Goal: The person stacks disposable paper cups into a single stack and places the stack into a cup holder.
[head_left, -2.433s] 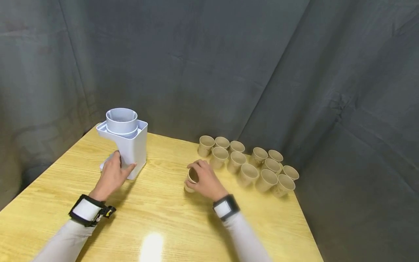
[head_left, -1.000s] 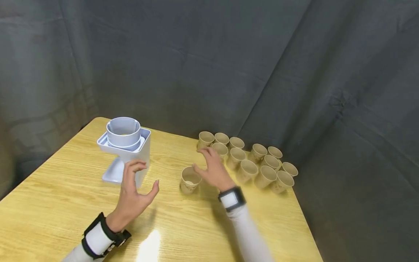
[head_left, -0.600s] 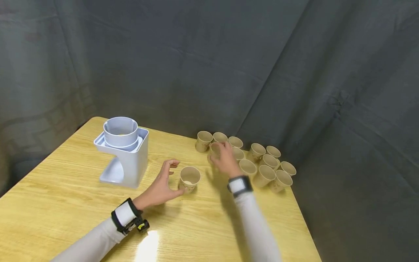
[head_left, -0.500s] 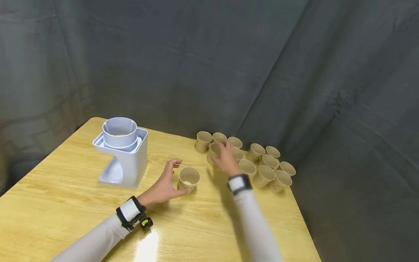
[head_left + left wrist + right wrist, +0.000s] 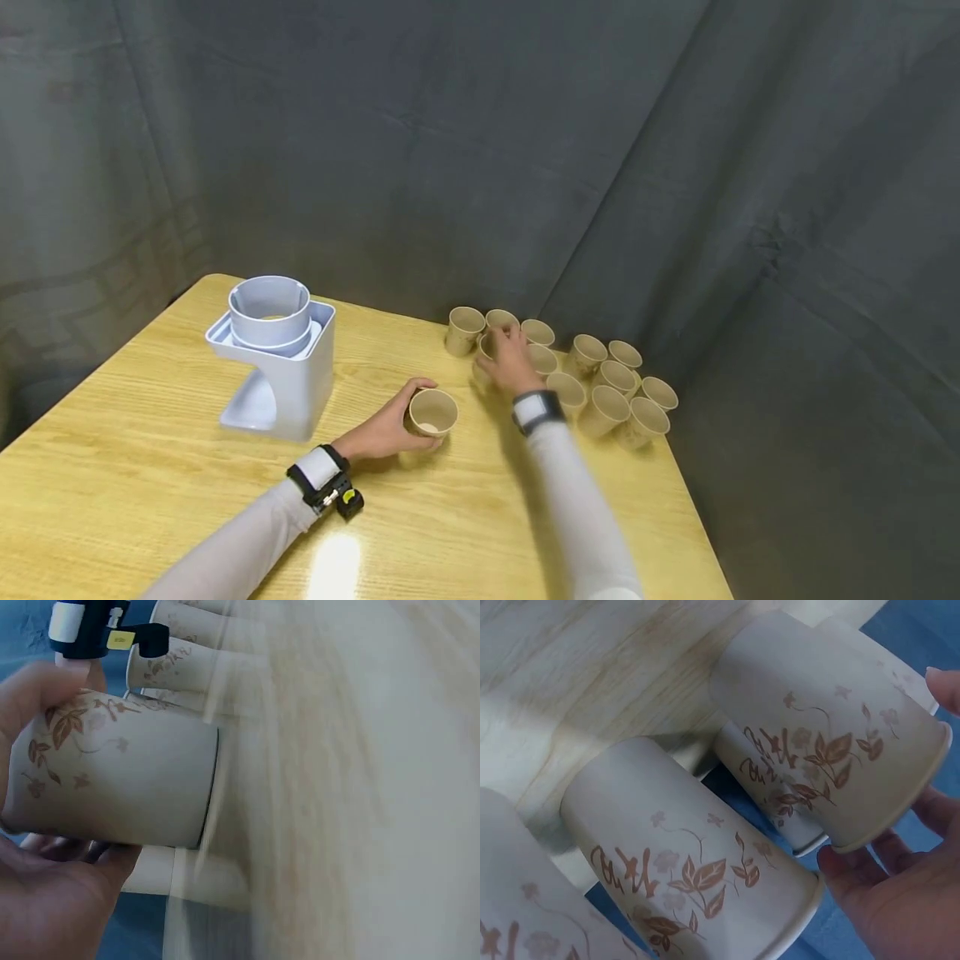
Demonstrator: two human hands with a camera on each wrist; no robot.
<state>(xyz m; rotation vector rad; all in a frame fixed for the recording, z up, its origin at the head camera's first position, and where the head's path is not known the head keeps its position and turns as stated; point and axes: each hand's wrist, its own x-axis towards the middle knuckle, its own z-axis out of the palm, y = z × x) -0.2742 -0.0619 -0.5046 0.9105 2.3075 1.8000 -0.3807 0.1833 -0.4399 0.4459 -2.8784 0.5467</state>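
My left hand (image 5: 390, 425) holds a beige paper cup (image 5: 432, 414) near the middle of the table, thumb on the near side and fingers on the far side. A pale disc shows at the bottom inside. In the left wrist view this cup (image 5: 120, 772) has brown leaf prints; whether its base touches the table I cannot tell. My right hand (image 5: 512, 360) grips another paper cup (image 5: 482, 371) at the front left of the group. The right wrist view shows the fingers around the rim of that printed cup (image 5: 832, 742), beside a neighbouring cup (image 5: 694, 862).
A pale blue-grey stand (image 5: 318, 367) with a round cylinder (image 5: 270, 312) on top and a flat foot stands at the left. Several upright paper cups (image 5: 606, 412) cluster at the back right. Dark cloth (image 5: 405, 150) hangs behind the wooden table (image 5: 420, 533).
My left hand has left the stand, moved right and taken hold of the middle cup. My right hand has let go of that cup and moved back right to a cup in the group.
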